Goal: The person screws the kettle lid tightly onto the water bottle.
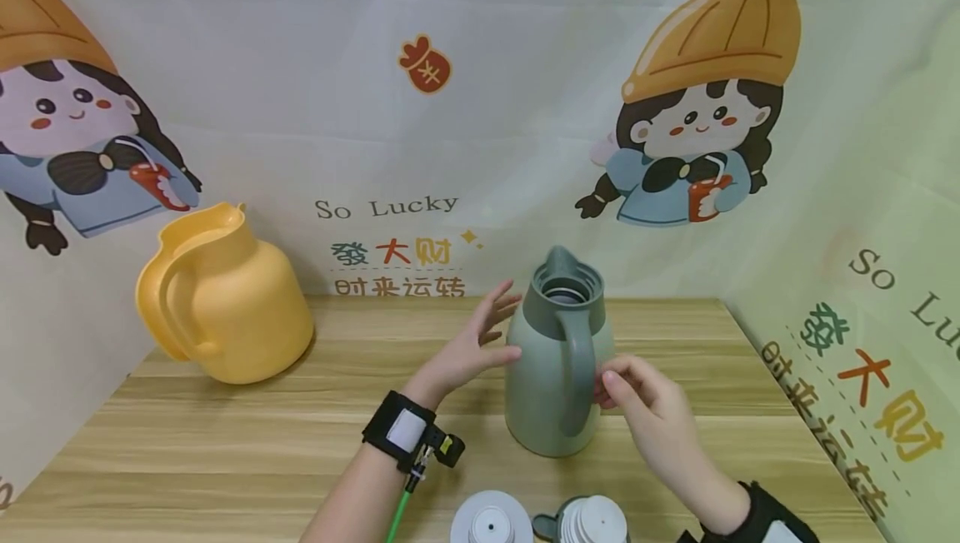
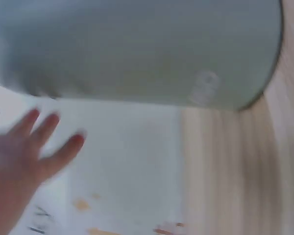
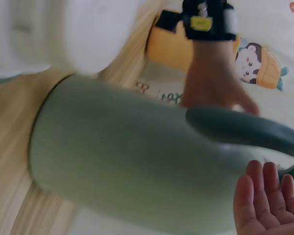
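Note:
A green vacuum jug (image 1: 534,393) stands upright on the table, its top uncovered and its darker handle (image 1: 577,376) facing me. To its left my left hand (image 1: 468,351) is raised with fingers spread, the thumb tip close to the jug's side; the left wrist view shows the same hand (image 2: 24,156) apart from the jug's wall (image 2: 137,54). On the other side my right hand (image 1: 652,410) has its fingertips beside the jug, right of the handle. Seen from the right wrist, its loosely bent fingers (image 3: 257,196) are not wrapped around the handle (image 3: 245,129).
A yellow jug (image 1: 240,310) stands at the back left of the wooden table (image 1: 360,360). Near the front edge lie a white round disc (image 1: 480,518) and a ridged white stopper-like piece (image 1: 603,518) with a grey-green tab. Printed cloth (image 1: 525,110) hangs behind and at the sides.

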